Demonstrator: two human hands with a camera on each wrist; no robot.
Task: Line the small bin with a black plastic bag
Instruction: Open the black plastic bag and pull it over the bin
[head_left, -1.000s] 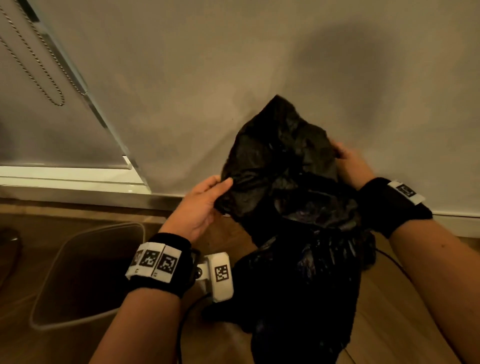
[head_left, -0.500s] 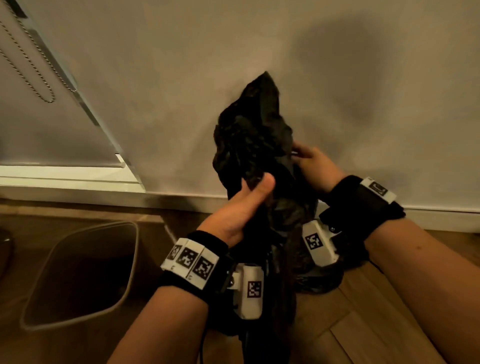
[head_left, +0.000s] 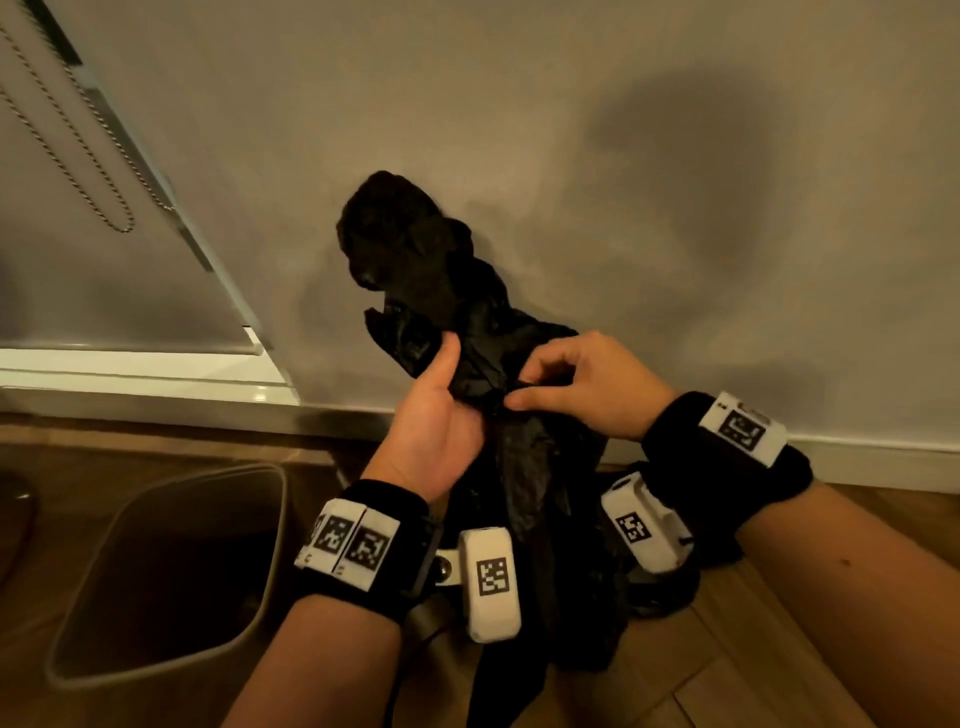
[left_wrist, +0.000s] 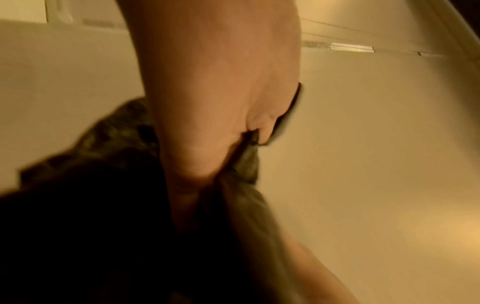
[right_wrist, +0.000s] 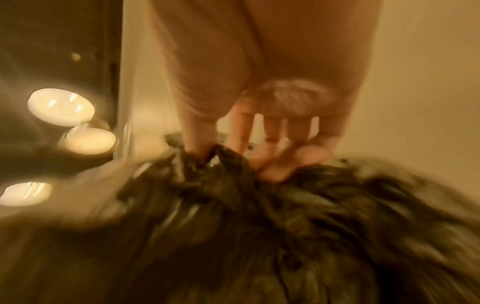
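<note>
Head view showed the black bag (head_left: 498, 364) bunched in mid-air, right of the bin (head_left: 171, 571); left hand (head_left: 436, 426) gripped it, right hand (head_left: 582, 389) pinched a fold. Light, limp, slippery film — best taken at its mouth edge.

No words, brand names or numbers can be read anywhere. The only signs are black-and-white square code patterns on the white tags (head_left: 357, 543) of the left wristband, on the white camera box (head_left: 492, 578) just right of it, and on the right wrist's tag (head_left: 742, 428) and box (head_left: 635, 526).
</note>
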